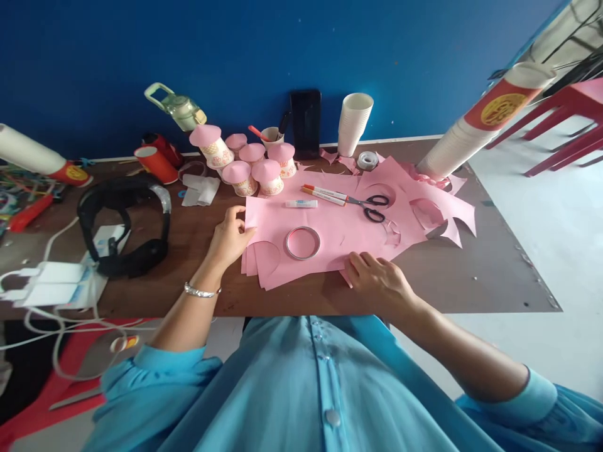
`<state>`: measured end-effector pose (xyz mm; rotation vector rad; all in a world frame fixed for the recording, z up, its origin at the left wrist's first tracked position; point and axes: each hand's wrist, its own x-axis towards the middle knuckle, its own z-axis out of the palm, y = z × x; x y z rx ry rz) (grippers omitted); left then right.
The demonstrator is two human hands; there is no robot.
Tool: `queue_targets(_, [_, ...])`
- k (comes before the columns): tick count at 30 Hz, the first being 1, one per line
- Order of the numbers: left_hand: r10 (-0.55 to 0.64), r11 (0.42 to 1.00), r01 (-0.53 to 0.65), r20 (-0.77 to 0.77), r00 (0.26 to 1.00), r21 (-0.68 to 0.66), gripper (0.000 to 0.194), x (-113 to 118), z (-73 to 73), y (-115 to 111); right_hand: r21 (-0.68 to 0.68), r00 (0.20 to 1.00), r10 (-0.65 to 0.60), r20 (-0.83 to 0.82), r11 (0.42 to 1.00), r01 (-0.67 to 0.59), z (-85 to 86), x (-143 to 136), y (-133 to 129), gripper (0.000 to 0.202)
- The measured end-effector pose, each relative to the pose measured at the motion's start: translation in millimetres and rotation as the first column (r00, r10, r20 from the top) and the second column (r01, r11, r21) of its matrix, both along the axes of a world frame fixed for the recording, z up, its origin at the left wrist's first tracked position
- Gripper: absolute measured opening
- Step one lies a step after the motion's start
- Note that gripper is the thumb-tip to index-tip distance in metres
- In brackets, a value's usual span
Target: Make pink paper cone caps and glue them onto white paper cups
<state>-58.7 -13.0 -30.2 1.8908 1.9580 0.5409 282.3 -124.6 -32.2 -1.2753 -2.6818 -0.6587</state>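
Observation:
Pink paper sheets (325, 257) lie stacked and overlapping on the table, with round pieces cut from several of them. My left hand (230, 242) pinches the top sheet's left edge between thumb and fingers. At the front edge, my right hand (379, 279) has its fingers curled on the paper; its thumb is hidden. Between the hands, a metal ring (303, 258) lies flat on the paper. Behind it are a glue stick (301, 204), two markers (325, 195) and black-handled scissors (364, 204). Small paper cups with pink cone roofs (266, 171) stand behind the paper.
Stacked white cups (354, 125), a phone (305, 122) and a tape roll (367, 161) are along the blue wall. A tilted cup stack (471, 138) is at right. To the left are a black headband device (87, 220), white chargers (51, 282), cables and a red cup (157, 164).

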Motion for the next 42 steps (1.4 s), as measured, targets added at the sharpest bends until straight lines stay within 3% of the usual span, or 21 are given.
queue_targets(5, [-0.034,0.999,0.034,-0.181,0.983,-0.005,0.059,8,1.7,-1,-0.095,0.995,0.032,-0.097,0.995,-0.041,9.4,5,5,0.021])
queue_targets(9, [-0.02,0.999,0.031,-0.248,0.968,0.04,0.061,9,-0.1,-5,-0.123,0.976,0.041,-0.215,0.99,-0.069,20.4,-12,18,0.018])
queue_targets(14, [-0.05,0.995,0.066,-0.19,0.981,0.08,0.054,5,-5.0,-8,-0.244,0.975,0.081,-0.208,0.961,-0.132,14.8,-50,47,0.021])
queue_targets(18, [-0.069,0.992,0.076,-0.066,0.995,0.104,0.048,-1,-11.9,-7,-0.327,0.969,0.134,-0.206,0.924,-0.197,3.1,-64,56,0.025])
queue_targets(26, [-0.082,0.992,0.084,-0.026,0.996,0.098,0.045,-3,-14.2,-4,-0.259,0.943,0.229,-0.239,0.921,-0.29,0.1,-60,42,0.026])
queue_targets(42, [-0.086,0.991,0.086,-0.001,0.996,0.101,0.041,-2,-11.8,-5,-0.264,0.918,0.166,-0.361,0.926,-0.271,8.0,-48,37,0.017])
